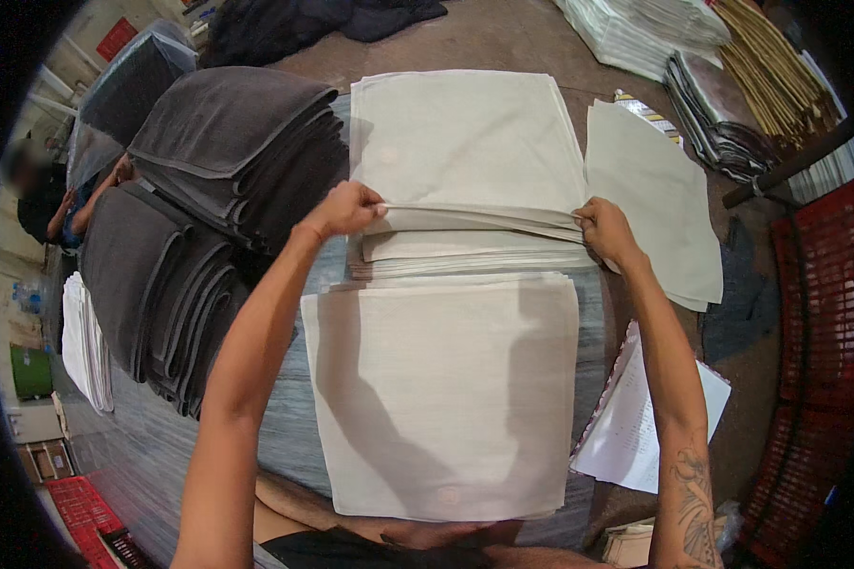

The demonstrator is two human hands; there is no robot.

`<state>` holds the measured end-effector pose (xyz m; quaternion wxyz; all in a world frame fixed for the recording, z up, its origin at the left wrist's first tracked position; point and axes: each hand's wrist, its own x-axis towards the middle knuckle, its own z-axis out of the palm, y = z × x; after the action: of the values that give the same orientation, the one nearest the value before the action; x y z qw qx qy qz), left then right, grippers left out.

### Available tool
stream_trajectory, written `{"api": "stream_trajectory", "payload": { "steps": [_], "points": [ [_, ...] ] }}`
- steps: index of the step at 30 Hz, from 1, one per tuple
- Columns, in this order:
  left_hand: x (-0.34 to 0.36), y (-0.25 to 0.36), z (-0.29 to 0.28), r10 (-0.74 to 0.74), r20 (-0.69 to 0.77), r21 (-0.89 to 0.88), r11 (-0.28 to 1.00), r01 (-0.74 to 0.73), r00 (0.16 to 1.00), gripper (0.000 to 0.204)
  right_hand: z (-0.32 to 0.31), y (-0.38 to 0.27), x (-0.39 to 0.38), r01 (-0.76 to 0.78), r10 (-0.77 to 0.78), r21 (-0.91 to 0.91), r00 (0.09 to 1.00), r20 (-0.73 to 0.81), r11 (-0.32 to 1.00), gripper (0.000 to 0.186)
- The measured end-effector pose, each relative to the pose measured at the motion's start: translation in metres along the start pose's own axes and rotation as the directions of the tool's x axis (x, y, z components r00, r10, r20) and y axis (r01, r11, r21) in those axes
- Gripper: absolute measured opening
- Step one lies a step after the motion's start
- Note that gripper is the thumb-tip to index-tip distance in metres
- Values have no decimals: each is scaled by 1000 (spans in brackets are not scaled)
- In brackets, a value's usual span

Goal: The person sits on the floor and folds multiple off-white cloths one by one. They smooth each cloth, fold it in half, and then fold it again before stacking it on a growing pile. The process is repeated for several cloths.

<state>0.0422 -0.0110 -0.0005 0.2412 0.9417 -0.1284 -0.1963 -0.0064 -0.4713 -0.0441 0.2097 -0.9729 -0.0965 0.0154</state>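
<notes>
A stack of cream cloth pieces [465,133] lies at the far middle of the grey table. My left hand [344,209] pinches the left end of the near edge of the top cloth, and my right hand [605,230] pinches its right end. Between them the edge is lifted and bends into a fold, above further layers of the stack. Closer to me lies a second, squared pile of cream cloth [446,398], with my arms' shadows across it. Right of the far stack, more cream cloth [650,209] hangs over the table's edge.
Tall piles of dark grey folded cloth [228,123] stand on the left, beside white sheets [85,341]. An open notebook [626,417] lies at the right. Red crates [816,284] line the right side. Another person [43,204] sits at the far left.
</notes>
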Motion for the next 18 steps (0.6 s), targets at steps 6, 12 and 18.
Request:
{"api": "stream_trajectory", "payload": {
  "steps": [6,12,18],
  "points": [
    [8,-5,0,-2,20,61,998,1,1000,28,-24,-38,10,-168,163,1,961,225,986,61],
    [-12,1,36,233,-220,247,953,-178,947,16,6,-65,-5,278,-299,-206,951,-80,938,80],
    [-30,0,58,427,-218,373,867,-329,878,10,37,-88,4,347,-348,-79,938,2,935,55]
  ]
}}
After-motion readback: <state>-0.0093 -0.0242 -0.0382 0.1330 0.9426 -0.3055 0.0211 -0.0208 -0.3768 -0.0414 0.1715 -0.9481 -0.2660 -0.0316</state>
